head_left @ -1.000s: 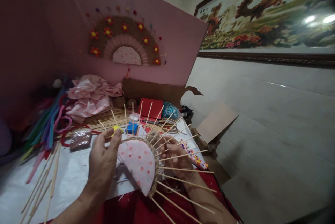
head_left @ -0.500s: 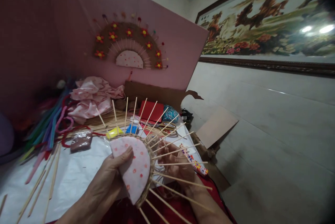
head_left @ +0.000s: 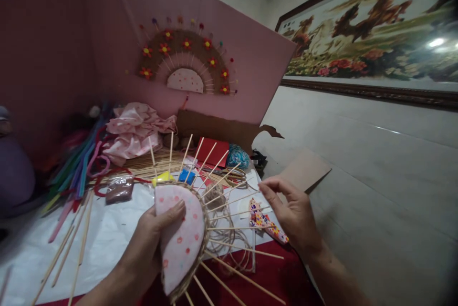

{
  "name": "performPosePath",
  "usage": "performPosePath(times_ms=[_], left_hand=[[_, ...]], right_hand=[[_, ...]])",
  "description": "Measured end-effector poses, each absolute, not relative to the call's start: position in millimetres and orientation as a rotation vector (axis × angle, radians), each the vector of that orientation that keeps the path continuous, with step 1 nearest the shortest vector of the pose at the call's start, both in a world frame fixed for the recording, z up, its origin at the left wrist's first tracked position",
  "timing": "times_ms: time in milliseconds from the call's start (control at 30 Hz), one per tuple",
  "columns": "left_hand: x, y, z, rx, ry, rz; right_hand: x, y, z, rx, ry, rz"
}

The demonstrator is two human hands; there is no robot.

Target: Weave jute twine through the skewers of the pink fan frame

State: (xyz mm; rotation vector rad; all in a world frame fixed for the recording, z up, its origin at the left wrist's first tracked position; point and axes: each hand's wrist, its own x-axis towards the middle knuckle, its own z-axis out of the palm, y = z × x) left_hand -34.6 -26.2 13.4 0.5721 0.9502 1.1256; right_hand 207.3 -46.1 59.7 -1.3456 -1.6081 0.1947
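Note:
My left hand [head_left: 145, 244] grips a half-round piece [head_left: 181, 241] covered in white cloth with pink-red dots. Its thumb presses on the front face; the other fingers are hidden behind. Twine edges the curve, and thin wooden sticks [head_left: 246, 249] fan out from it. My right hand [head_left: 291, 208] is raised to the right, thumb and forefinger pinched near the tip of one stick. Whatever is between those fingertips is too small to make out. Loose loops of twine [head_left: 232, 239] lie behind the sticks, beside a ball of twine [head_left: 214, 195].
Scissors [head_left: 236, 178], blue yarn [head_left: 238, 156], red sheets [head_left: 213, 152] and a flower-patterned strip [head_left: 266, 225] lie on the table. To the left are pipe cleaners [head_left: 77, 168], pink cloth [head_left: 134, 129] and loose sticks [head_left: 86, 227]. A finished-looking fan [head_left: 186, 60] hangs on the pink board.
My right hand has come out from behind the sticks and moved up and right, its fingers now pinched. The twine loops are now more visible. My left hand keeps its hold.

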Motion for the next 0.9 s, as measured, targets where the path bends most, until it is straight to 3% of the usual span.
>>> performPosePath(times_ms=[167,400,600,900], left_hand=[[-30,-10,17,0.647,0.921,0.964],[-30,17,9,0.703,0.899,0.996],[-38,4,25,0.693,0.915,0.966],[-49,-18,15,0.644,0.968,1.028]], right_hand=[[185,-42,57,-1.275,-1.836,0.147],[183,-39,54,-1.276,-1.924,0.034],[169,-33,57,-1.247,-2.071,-0.152],[153,-27,51,-1.215,-2.282,-0.166]])
